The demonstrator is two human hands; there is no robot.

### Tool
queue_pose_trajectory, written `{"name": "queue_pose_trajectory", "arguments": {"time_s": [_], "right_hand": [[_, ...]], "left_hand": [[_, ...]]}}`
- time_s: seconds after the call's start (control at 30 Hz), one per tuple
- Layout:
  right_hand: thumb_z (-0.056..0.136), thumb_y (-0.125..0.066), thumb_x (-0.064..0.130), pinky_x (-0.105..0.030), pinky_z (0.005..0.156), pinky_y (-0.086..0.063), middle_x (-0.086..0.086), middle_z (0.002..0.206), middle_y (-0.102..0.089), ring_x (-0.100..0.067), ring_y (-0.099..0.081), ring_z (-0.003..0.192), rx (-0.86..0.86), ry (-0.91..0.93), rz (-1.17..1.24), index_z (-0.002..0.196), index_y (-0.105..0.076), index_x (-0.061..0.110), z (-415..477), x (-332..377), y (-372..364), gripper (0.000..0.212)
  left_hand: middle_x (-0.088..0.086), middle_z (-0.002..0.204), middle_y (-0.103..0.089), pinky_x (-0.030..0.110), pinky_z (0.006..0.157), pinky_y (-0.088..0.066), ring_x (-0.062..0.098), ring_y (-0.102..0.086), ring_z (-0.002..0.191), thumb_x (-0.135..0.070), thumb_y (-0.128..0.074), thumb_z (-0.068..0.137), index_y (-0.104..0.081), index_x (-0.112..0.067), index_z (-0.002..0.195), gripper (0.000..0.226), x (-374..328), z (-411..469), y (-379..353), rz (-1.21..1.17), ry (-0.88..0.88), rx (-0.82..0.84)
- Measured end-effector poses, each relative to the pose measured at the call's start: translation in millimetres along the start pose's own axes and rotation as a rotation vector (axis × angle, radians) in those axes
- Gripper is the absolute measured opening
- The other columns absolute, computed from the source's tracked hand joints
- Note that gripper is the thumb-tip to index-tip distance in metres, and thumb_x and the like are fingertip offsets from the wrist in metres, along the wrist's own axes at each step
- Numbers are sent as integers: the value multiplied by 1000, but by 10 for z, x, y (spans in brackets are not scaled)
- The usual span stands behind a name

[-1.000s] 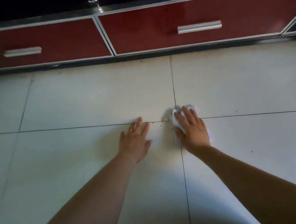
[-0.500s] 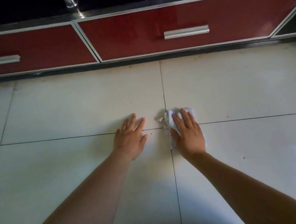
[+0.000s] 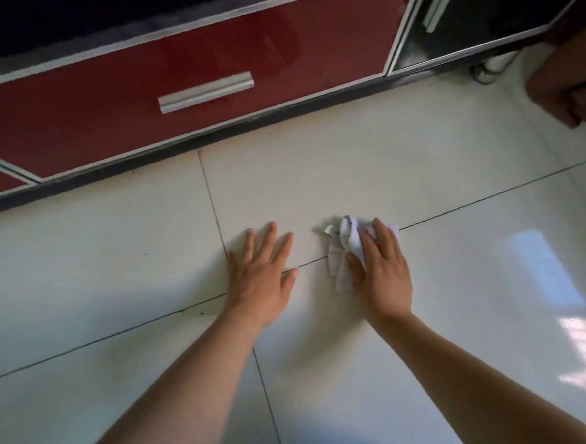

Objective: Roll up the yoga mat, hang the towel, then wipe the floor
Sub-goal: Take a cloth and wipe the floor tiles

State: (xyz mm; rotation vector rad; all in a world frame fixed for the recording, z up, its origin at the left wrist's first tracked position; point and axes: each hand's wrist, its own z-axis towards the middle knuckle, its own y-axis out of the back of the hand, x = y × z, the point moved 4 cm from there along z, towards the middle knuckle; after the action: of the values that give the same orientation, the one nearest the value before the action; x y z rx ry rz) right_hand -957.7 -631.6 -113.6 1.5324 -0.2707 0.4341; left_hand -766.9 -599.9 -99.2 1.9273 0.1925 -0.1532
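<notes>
Wiping the white tiled floor (image 3: 476, 272) by a red cabinet (image 3: 171, 57) probably calls for even pressure and overlapping strokes. The right hand (image 3: 380, 274) presses a crumpled white cloth (image 3: 343, 249) onto a grout line, fingers almost straight and not gripping. The left hand (image 3: 260, 278) rests spread flat on the tile just beside it.

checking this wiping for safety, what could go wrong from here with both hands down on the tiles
1. The left hand lies flat on the glossy floor; if it bears weight, it might slide on a damp patch.
2. The cloth is bunched, with only part under the right hand, so it may slip out or wipe only a narrow strip.
</notes>
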Motion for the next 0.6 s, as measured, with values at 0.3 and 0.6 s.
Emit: {"name": "queue_pose_trajectory", "arguments": {"time_s": [0.3,0.6], "right_hand": [[89,-37,39,-42,109,-30,-16,144,-40,-37,-31,136,-83,-132,-10,137,-44,14,435,-419,242,55],[87,-38,51,-40,108,-21,-15,147,-36,-38,-29,137,-87,-96,-83,138,-42,25,599,-430,158,58]], "left_hand": [[-6,158,-6,75,99,1,44,5,141,-63,-16,83,-17,-40,146,67,-370,550,-88,-43,118,-146],[0,156,-20,75,99,-3,47,-6,140,-58,-26,85,-26,-39,143,61,-374,570,-149,-10,115,-220]]}}
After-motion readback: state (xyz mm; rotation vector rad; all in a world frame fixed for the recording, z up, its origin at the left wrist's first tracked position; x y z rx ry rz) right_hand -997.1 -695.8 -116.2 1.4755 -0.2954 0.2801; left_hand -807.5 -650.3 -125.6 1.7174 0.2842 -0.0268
